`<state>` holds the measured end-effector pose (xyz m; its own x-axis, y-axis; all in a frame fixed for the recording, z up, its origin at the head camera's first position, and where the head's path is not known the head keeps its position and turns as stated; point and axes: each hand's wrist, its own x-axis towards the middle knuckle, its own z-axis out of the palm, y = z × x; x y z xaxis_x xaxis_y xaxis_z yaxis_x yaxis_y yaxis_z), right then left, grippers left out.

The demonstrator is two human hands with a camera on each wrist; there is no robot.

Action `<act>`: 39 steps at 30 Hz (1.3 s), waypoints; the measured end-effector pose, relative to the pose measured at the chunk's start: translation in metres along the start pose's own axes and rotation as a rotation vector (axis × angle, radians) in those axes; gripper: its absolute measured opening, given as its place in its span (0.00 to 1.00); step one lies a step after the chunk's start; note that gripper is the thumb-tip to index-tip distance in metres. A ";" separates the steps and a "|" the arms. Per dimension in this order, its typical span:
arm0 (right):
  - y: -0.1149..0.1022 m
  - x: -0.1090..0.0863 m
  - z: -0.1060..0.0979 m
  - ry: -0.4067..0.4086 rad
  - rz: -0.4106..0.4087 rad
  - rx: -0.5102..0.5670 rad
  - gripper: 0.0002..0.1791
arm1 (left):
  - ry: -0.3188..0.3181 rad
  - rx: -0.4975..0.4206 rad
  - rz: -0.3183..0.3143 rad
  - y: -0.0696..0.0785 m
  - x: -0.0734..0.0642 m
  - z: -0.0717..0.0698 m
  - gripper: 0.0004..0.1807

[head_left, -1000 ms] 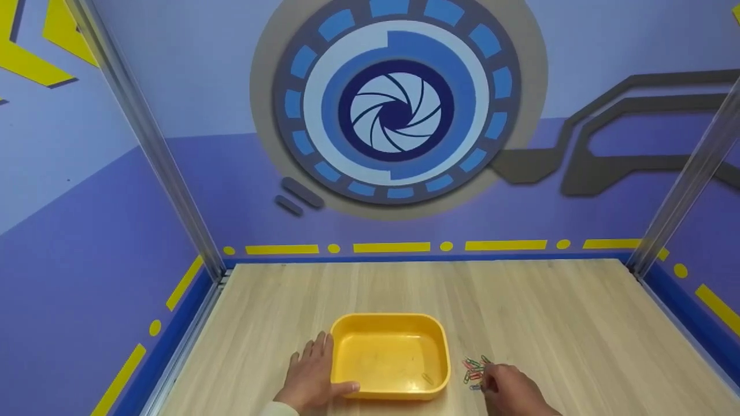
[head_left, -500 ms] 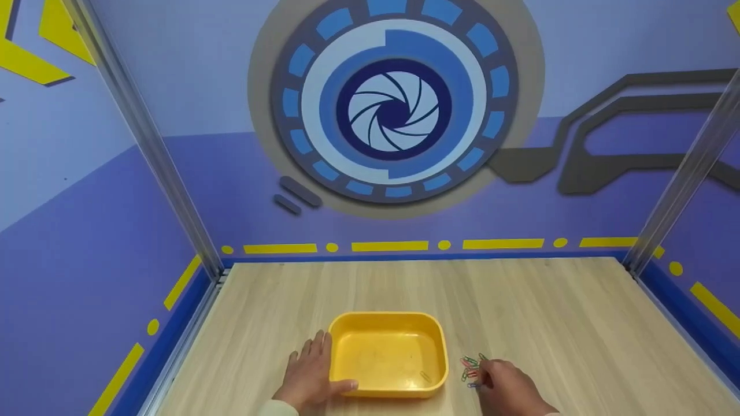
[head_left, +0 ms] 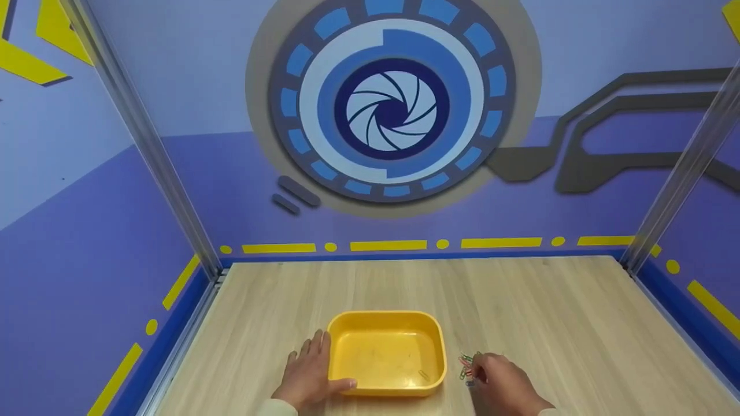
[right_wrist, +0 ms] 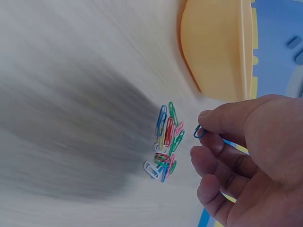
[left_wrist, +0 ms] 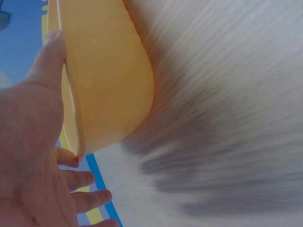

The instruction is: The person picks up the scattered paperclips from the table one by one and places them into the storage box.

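A yellow rectangular container (head_left: 387, 394) rests on the wooden table. My left hand (head_left: 306, 370) lies along its left side, fingers straight and spread, thumb on the front rim; in the left wrist view, the thumb (left_wrist: 49, 56) touches the rim. To the container's right, my right hand (head_left: 504, 381) pinches a blue paper clip (right_wrist: 198, 133) between thumb and index finger, with the other fingers loosely bent. Beside those fingertips lies a small pile of red, green, blue, white and pink paper clips (right_wrist: 169, 132), partly hidden by the hand in the head view.
One paper clip (head_left: 424, 374) lies inside the container, near its front right corner. The wooden table (head_left: 555, 306) is bounded by purple-blue printed panels (head_left: 231, 190) at the back and sides, with metal posts (head_left: 165, 173) at the back corners.
My right hand has shifted slightly left and up over the pile of paper clips. The left hand and the container stay together; the head view has drifted a little.
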<state>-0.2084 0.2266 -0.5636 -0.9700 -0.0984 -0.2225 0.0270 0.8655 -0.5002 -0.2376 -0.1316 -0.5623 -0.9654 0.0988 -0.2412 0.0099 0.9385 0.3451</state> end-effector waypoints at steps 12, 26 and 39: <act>-0.009 0.000 -0.002 0.091 -0.107 -0.043 0.08 | 0.020 0.038 0.014 -0.001 -0.002 0.001 0.65; -0.024 0.002 -0.013 0.146 -0.141 -0.088 0.09 | -0.008 -0.019 -0.001 0.000 -0.004 -0.001 0.65; -0.035 0.005 -0.016 0.209 -0.199 -0.148 0.10 | 0.024 0.009 0.035 0.000 -0.004 0.000 0.64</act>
<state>-0.2176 0.2034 -0.5341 -0.9817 -0.1831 0.0518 -0.1888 0.9028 -0.3865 -0.2334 -0.1319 -0.5613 -0.9704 0.1238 -0.2075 0.0460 0.9377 0.3445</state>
